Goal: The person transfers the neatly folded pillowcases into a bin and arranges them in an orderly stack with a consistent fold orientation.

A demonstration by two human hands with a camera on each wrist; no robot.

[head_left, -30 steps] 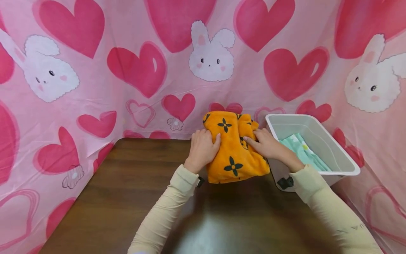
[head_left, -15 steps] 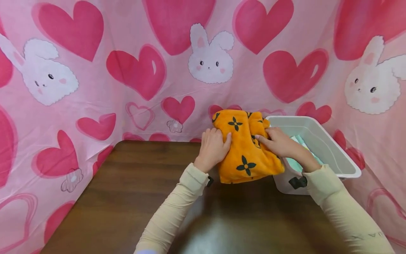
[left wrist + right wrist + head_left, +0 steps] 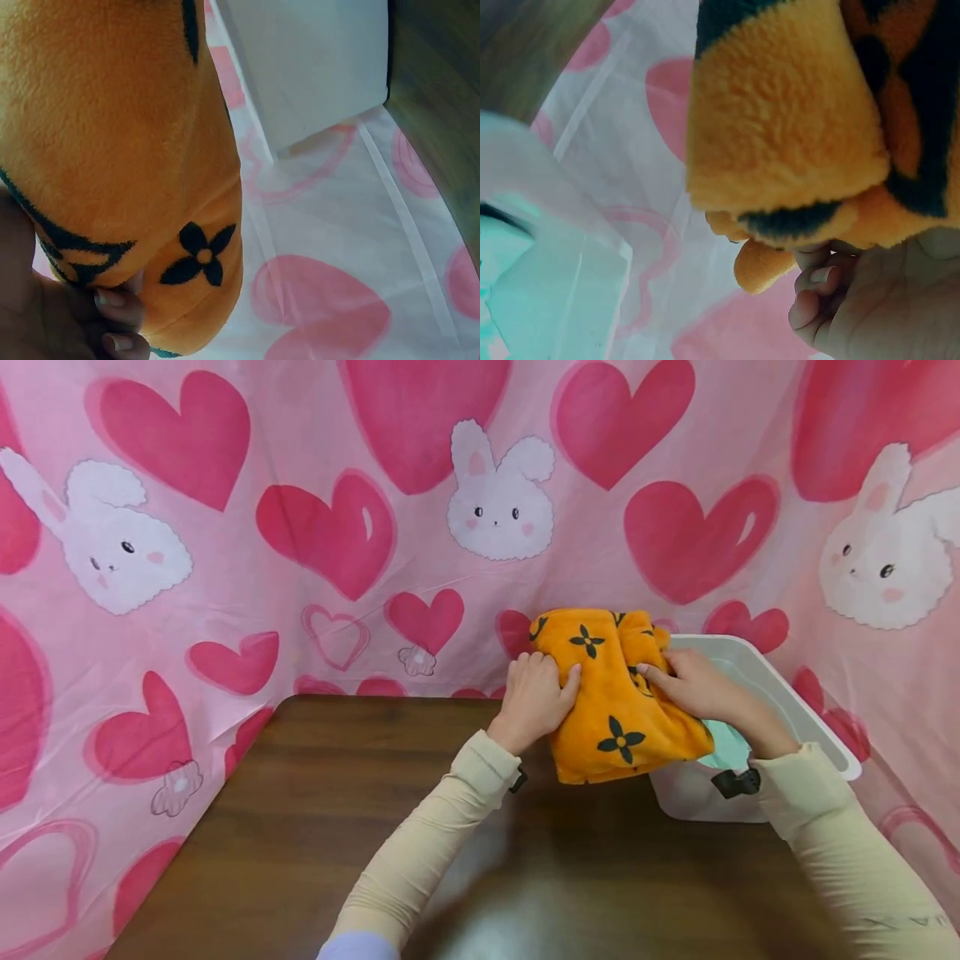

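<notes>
Both hands hold up a folded orange fleece garment (image 3: 600, 718) with dark flower prints, above the table's back right part. On its left side the left hand (image 3: 534, 697) grips with the thumb on the front; curled fingertips (image 3: 112, 300) show under the fabric in the left wrist view. The right hand (image 3: 708, 689) pinches the right side, thumb in front, fingers (image 3: 817, 289) bent behind. Just right of the bundle, partly behind it and the right hand, stands a white plastic bin (image 3: 720, 802). A mint-green cloth (image 3: 726, 745) lies inside, mostly hidden.
The brown wooden table (image 3: 315, 835) stretches left and forward of the hands. A pink curtain (image 3: 330, 410) with hearts and rabbits hangs behind the table and along both sides. The bin's rim (image 3: 847, 768) rises close to the right forearm.
Both hands have carried the orange garment to the right and slightly up. It now overlaps the bin's left edge in the head view and covers more of the green cloth.
</notes>
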